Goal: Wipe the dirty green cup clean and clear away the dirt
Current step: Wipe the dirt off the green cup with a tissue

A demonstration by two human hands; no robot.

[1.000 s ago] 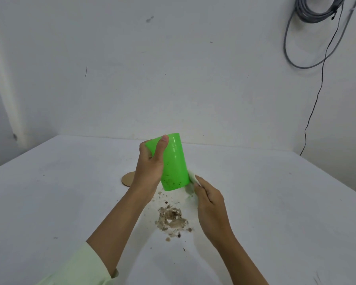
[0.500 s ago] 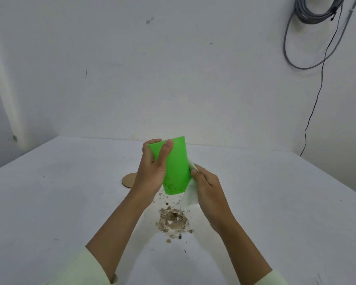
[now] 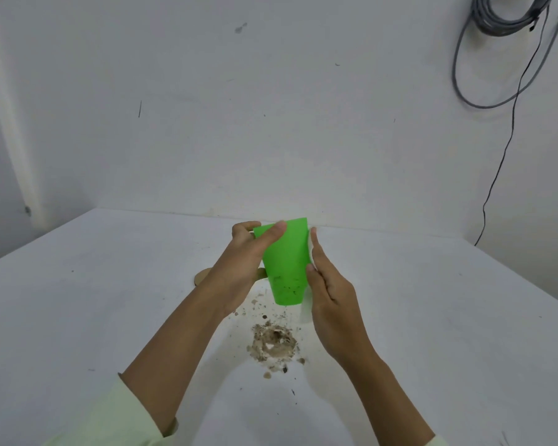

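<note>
My left hand [image 3: 244, 262] grips the green cup [image 3: 285, 262] by its upper part and holds it mouth up above the white table [image 3: 432, 317]. Dark specks cling to the cup's lower wall. My right hand [image 3: 331, 294] lies flat along the cup's right side, fingers straight and pointing up, thumb on the cup's front. A thin white tissue [image 3: 305, 312] sits between that hand and the cup, mostly hidden; a pale bit shows below the cup's base. Under the cup a pile of brown dirt [image 3: 274, 344] is spread on the table.
A round brown coaster [image 3: 202, 276] lies on the table, half hidden behind my left wrist. Loose crumbs [image 3: 258, 305] are scattered between the pile and the cup. Grey cables [image 3: 496, 59] hang on the wall at the upper right.
My right hand slid up the cup's right side from near the base, its fingers straightening. My left hand turned the cup slightly and shifted it to the right.
</note>
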